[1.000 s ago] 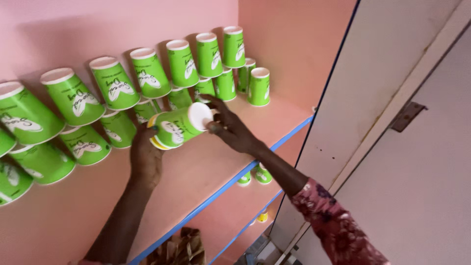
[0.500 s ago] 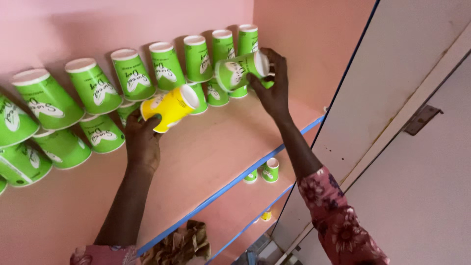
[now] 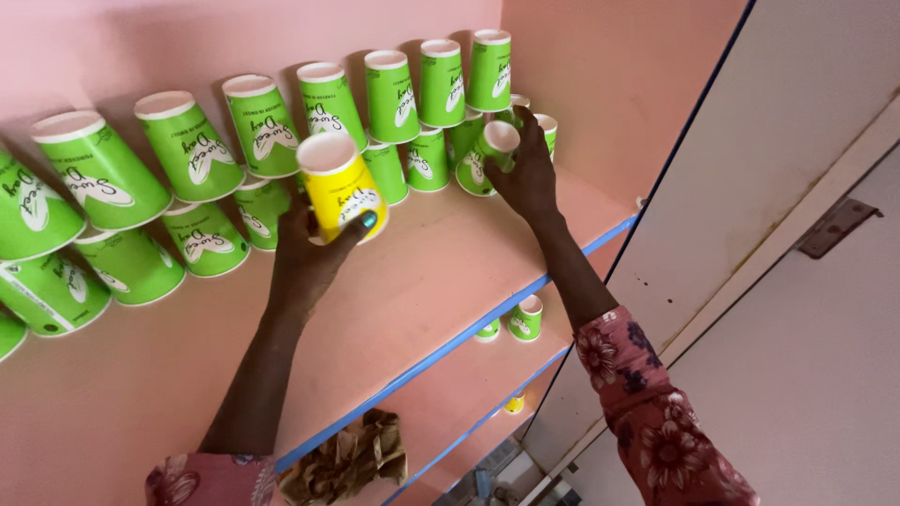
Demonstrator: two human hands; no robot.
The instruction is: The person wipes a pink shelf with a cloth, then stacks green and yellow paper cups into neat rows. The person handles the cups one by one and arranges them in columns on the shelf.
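Left hand (image 3: pixel 305 253), centre-left of the frame, is wrapped around a yellow cup (image 3: pixel 339 187), held upside down and just clear of the shelf (image 3: pixel 441 272). Right hand (image 3: pixel 527 173), upper centre, grips a green cup (image 3: pixel 487 155) against the stacked green cups (image 3: pixel 328 112) that run along the pink back wall from upper left to upper centre. Bare shelf lies between the hands and the blue front edge (image 3: pixel 525 300). A side wall (image 3: pixel 609 84) closes the right end. Small cups (image 3: pixel 525 319) stand on the lower shelf.

yellow cup (image 3: pixel 339 187) turned upright in left hand (image 3: pixel 309 258), right hand (image 3: pixel 527 173) lowered green cup (image 3: pixel 489 155) into bottom row
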